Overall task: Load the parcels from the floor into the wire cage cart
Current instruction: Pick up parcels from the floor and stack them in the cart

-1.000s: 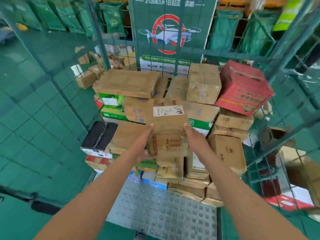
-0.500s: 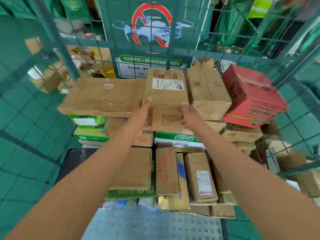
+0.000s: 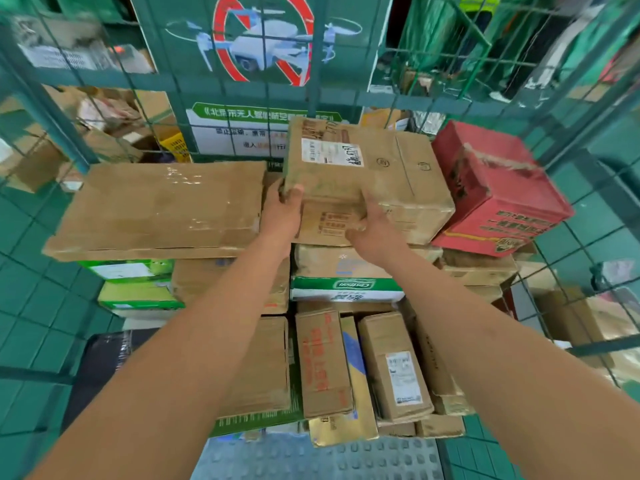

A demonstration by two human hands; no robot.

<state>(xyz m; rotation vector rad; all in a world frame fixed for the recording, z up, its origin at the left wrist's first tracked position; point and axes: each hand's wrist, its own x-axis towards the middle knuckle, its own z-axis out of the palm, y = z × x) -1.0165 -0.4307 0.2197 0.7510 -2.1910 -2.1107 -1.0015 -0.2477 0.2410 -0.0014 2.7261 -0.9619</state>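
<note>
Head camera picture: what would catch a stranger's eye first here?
Two bare arms reach into a green wire cage cart, where the left hand and right hand hold a labelled cardboard parcel at the top of the stack. A bright red box sits tilted at the top right. Behind the mesh hangs a crossed-out drone sign.

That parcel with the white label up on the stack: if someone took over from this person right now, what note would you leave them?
Left hand: grips the near left corner of the labelled parcel.
Right hand: holds its near right edge.
Parcel: at the top of the stack in the wire cage cart, between the wide flat box and the brown carton, next to the red box. Whether it rests fully cannot be told.
Done: many parcels stacked.
Left: seat it, let go, fetch more; floor parcels are not in view.
</note>
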